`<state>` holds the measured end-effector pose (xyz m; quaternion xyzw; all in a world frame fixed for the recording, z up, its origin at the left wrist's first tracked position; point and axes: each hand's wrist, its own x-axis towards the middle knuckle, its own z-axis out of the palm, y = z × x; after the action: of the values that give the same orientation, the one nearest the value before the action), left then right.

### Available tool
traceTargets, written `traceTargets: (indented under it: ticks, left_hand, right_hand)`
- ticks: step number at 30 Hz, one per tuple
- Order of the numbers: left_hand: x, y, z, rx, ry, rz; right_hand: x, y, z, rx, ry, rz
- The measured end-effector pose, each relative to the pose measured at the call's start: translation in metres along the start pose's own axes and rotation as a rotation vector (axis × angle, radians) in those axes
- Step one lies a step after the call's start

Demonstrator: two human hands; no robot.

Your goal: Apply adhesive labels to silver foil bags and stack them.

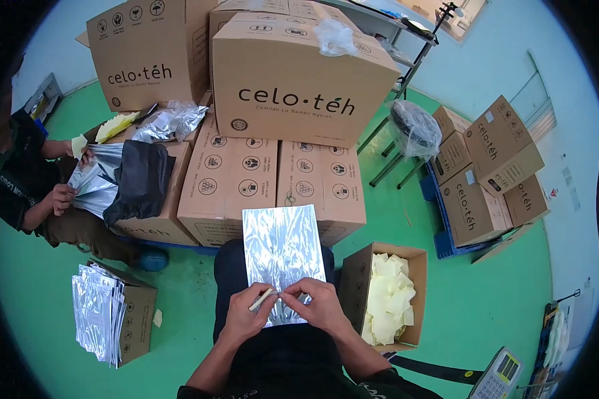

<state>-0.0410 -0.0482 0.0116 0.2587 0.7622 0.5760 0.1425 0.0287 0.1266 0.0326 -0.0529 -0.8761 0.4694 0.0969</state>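
A shiny silver foil pouch lies flat across the person's lap, its far edge reaching the cartons. Both hands are at its near part, fingertips almost meeting. My left hand pinches a small pale yellow strip and also has its fingertips at the foil. My right hand holds the foil between thumb and index finger. To the right, pale yellow paper pieces fill an open cardboard box. At the left, a stack of silver foil pouches stands in another cardboard box.
Large cartons are stacked straight ahead. A co-worker's hands hold a silver pouch at the left, beside a black bag. A plastic-covered stool and cartons on a blue pallet stand right. A scale's keypad unit is lower right.
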Motion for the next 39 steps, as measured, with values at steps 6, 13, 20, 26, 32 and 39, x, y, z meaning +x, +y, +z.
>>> traceTargets:
  ticks: [6,13,20,26,32,39]
  left_hand:
    - [0.000,-0.002,0.004,-0.080,-0.010,0.033]
    - [-0.004,-0.001,0.010,-0.094,0.021,0.006]
    - [-0.005,-0.003,0.011,-0.157,0.048,-0.013]
    - [-0.003,-0.003,0.008,-0.159,0.045,-0.019]
    - [-0.005,-0.004,0.007,-0.167,0.052,-0.028]
    - [-0.004,0.000,0.003,-0.133,-0.003,-0.025]
  right_hand:
    - [0.001,0.002,0.002,0.011,0.039,-0.059]
    - [-0.001,0.004,0.006,-0.030,0.107,-0.139]
    - [-0.005,0.005,0.007,0.006,0.054,-0.128]
    - [-0.007,0.005,0.012,0.047,0.060,-0.080]
    - [-0.008,0.002,0.013,0.065,0.060,-0.076]
    - [-0.005,0.000,0.002,0.046,-0.044,-0.111]
